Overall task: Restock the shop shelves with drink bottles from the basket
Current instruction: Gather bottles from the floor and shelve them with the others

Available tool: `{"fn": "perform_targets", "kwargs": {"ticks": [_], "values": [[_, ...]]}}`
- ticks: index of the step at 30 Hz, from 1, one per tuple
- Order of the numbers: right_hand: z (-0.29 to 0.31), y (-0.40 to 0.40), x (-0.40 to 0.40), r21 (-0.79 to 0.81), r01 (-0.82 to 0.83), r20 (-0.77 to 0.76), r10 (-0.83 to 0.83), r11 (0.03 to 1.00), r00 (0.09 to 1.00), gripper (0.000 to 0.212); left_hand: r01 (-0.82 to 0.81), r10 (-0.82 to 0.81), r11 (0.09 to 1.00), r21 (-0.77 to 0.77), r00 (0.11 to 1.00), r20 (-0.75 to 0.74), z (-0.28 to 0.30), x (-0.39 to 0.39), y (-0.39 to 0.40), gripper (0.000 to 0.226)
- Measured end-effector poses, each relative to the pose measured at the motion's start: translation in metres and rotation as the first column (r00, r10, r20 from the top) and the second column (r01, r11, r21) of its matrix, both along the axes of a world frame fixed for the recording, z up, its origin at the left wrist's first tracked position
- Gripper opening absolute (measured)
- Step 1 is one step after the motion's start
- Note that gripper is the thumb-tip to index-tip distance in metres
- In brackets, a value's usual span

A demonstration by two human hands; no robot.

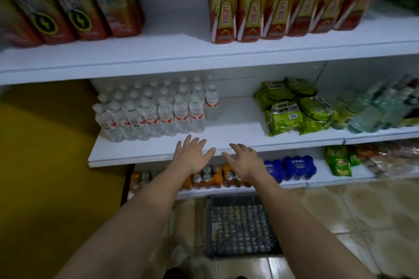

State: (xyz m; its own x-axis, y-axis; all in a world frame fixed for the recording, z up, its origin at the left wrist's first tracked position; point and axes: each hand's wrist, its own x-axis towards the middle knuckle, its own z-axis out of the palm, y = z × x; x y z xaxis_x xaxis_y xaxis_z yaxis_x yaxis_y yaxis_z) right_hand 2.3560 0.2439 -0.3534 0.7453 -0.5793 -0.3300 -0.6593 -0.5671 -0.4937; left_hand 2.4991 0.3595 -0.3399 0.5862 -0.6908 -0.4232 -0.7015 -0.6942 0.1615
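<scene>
Both hands are empty now. The left hand (191, 154) and right hand (243, 158) hover over the front edge of the middle shelf (238, 129), center of frame, fingers spread & relaxed, holding nothing. The water bottles (156, 111) stand upright in rows on that shelf, up and left of the hands; the left hand is nearer to them, just below the front row. To the right of the rows is a free part of shelf, before the green packets (292, 106). The basket (240, 226) lies on the floor at lower center, between the forearms, well below the hands. I see no bottle in it, maybe it is finished, but its grid is dark & blurred, so I cannot tell for sure
</scene>
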Motion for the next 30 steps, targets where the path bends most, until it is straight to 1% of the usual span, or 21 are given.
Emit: {"fn": "perform_targets", "kwargs": {"ticks": [3,6,7,10,19,25,30], "values": [[0.013,0.018,-0.042,0.022,0.051,-0.045,-0.050,0.998,0.998,0.066,0.016,-0.016,1.000,0.011,1.000,-0.011,0.009,-0.034,0.022,0.070],[0.020,0.036,-0.080,0.013,0.054,-0.104,-0.052,0.998,0.993,0.076,0.052,-0.052,0.999,0.014,0.999,-0.014,0.018,-0.063,0.036,0.073],[0.024,0.043,-0.091,0.023,0.068,-0.123,-0.065,0.997,0.990,0.075,0.065,-0.065,0.998,0.015,0.998,-0.013,0.022,-0.071,0.040,0.074],[0.035,0.065,-0.114,0.046,0.153,-0.114,-0.147,0.987,0.983,0.064,0.100,-0.100,0.995,0.024,0.995,-0.010,0.030,-0.094,0.050,0.074],[0.049,0.130,-0.170,0.012,0.314,-0.103,-0.311,0.949,0.945,0.066,0.246,-0.247,0.969,-0.015,0.969,-0.032,0.035,-0.154,0.086,0.070],[0.059,0.152,-0.229,-0.005,0.445,-0.123,-0.442,0.895,0.888,0.064,0.393,-0.393,0.918,-0.053,0.920,0.004,0.035,-0.209,0.089,0.066],[0.062,0.147,-0.294,-0.039,0.527,-0.140,-0.527,0.849,0.839,0.068,0.522,-0.521,0.852,-0.044,0.853,0.025,0.033,-0.267,0.060,0.068]]}}
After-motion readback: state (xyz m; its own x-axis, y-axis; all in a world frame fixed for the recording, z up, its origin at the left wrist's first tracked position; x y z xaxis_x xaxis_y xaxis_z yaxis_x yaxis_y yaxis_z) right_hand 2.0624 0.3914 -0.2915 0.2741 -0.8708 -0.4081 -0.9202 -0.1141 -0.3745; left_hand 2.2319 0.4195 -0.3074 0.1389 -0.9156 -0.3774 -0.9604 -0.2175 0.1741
